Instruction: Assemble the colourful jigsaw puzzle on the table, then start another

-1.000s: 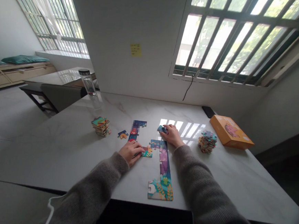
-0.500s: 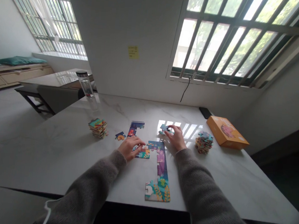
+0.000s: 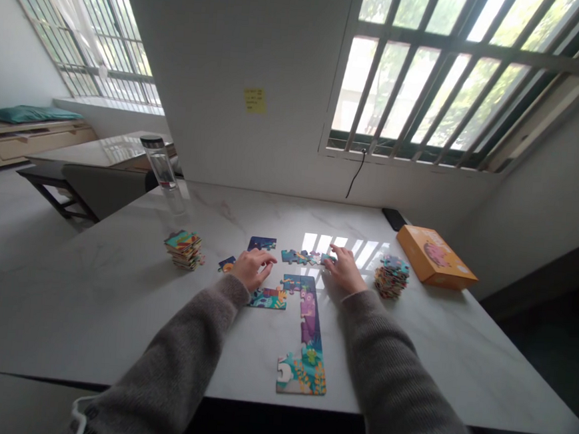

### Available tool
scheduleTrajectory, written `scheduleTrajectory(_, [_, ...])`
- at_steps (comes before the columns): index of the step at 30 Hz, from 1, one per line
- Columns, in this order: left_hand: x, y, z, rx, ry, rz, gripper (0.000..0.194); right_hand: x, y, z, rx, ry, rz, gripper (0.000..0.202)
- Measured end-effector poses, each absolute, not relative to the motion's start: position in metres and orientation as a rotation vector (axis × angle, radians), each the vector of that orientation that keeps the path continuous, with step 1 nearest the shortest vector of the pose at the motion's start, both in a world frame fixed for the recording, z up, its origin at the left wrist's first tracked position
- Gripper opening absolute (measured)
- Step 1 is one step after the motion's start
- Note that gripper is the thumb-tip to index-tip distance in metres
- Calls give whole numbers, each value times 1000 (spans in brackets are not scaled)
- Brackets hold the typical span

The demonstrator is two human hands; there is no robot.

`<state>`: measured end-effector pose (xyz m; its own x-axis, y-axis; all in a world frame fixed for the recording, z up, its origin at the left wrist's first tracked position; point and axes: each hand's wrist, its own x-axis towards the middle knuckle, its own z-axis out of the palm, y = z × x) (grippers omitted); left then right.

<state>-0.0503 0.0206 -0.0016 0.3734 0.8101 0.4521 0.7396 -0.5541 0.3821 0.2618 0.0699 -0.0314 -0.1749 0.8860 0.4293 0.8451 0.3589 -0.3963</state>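
Observation:
My right hand [image 3: 344,269] is at the right end of a spread row of jigsaw pieces [image 3: 302,257], its thumb touching the end piece and its fingers apart. My left hand [image 3: 254,268] is over the left puzzle section, fingers apart and nothing visible in them; it covers part of that section. Beyond it shows a dark blue corner [image 3: 261,243] of joined pieces, and below it a teal and orange joined strip [image 3: 269,299]. Nearer to me, a long joined purple and teal section [image 3: 316,333] runs down to the table's front edge. A loose piece [image 3: 226,263] lies left of my left hand.
A stack of puzzle pieces [image 3: 185,249] stands at the left, another stack [image 3: 392,276] at the right. Behind the right one are an orange box [image 3: 437,255] and a black phone [image 3: 393,218]. A glass bottle [image 3: 161,163] stands at the far left edge.
The pieces bunched by my right hand are now spread in a row to the left. My left hand has moved slightly up and left, uncovering more of the lower strip. The view has shifted slightly.

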Motion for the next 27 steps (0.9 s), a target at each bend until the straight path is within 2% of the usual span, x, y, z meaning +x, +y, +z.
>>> scheduleTrajectory(10, [-56,15,-9,2501,1463,926,21,257,64,-27,-1670,-2034,-16,45])
scheduleTrajectory(15, [-53,11,-5,2490,1415,892,21,269,64,-25,-1851,-2034,65,35])
scheduleTrajectory(20, [-51,11,-4,2470,1397,933,21,265,62,-20,-1646,-1720,445,28])
scheduleTrajectory(24, [-49,10,-3,2282,1341,1080,20,247,51,-8,-1240,-1513,876,36])
scheduleTrajectory(27, [-45,9,-2,2021,1252,1143,24,222,34,2,-1058,-1555,1051,35])
